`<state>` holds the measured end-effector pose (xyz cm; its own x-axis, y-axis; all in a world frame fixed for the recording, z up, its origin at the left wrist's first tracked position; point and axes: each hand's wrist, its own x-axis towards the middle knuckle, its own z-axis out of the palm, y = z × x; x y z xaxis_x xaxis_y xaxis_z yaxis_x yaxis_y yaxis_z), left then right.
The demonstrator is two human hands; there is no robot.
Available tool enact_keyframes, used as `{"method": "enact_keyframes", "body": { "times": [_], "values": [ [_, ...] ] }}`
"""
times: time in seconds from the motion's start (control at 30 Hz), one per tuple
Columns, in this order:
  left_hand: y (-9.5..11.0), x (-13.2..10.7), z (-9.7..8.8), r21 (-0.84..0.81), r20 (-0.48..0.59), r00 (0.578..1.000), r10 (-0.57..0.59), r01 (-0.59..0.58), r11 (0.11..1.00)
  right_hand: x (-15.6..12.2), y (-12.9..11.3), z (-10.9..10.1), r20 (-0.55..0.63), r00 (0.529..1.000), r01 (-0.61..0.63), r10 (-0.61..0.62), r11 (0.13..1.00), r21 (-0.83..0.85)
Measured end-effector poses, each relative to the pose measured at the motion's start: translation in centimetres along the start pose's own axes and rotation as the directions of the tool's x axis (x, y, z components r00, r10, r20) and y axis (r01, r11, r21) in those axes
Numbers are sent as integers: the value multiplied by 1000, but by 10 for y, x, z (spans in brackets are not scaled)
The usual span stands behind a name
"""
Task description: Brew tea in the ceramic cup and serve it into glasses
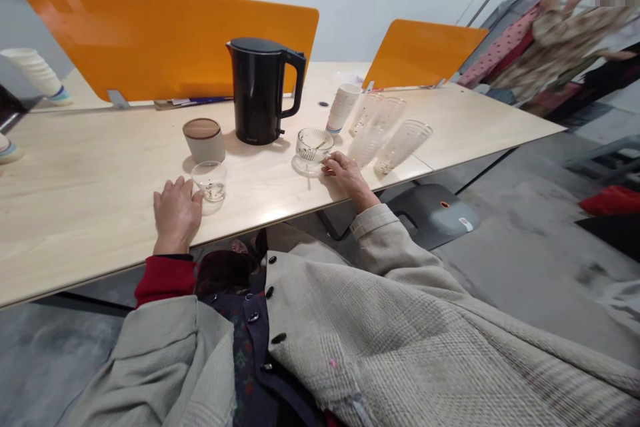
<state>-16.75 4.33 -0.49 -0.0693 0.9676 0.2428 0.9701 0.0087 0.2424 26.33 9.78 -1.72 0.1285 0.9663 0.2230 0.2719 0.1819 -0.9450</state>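
Observation:
My left hand [177, 208] rests on the wooden table with its fingers apart, holding nothing. Just to its right stands a small clear glass cup [210, 181] with dark bits at the bottom; whether the thumb touches it I cannot tell. My right hand [345, 175] has its fingers closed at the side of a ribbed glass cup [314, 145], which sits upright on a glass saucer [306, 167]. A thin stick or spoon leans inside that cup. Behind the small glass cup is a grey canister [206, 145] with a wooden lid.
A black electric kettle [257, 93] stands behind the cups. Stacked paper cups [344, 109] and several tall clear glasses [403, 147] are on the right. More paper cups [37, 73] lean at far left. Orange dividers [165, 40] line the back. A dark stool [435, 210] is beneath the right side.

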Motion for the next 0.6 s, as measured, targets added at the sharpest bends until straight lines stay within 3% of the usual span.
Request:
{"method": "enact_keyframes", "body": {
  "times": [0.23, 0.4, 0.6],
  "values": [
    [-1, 0, -1, -23, -14, 1000, 15, -15, 1000, -4, 3, 8, -94, 996, 1, -8, 997, -71],
    [2, -2, -2, -27, -12, 1000, 4, -4, 1000, -48, 12, 14, -322, 925, 122, -204, 959, -256],
    [6, -6, -1, -51, -2, 1000, -23, 23, 998, -93, 13, 44, -216, 892, 304, -397, 881, -363]
  ]
}}
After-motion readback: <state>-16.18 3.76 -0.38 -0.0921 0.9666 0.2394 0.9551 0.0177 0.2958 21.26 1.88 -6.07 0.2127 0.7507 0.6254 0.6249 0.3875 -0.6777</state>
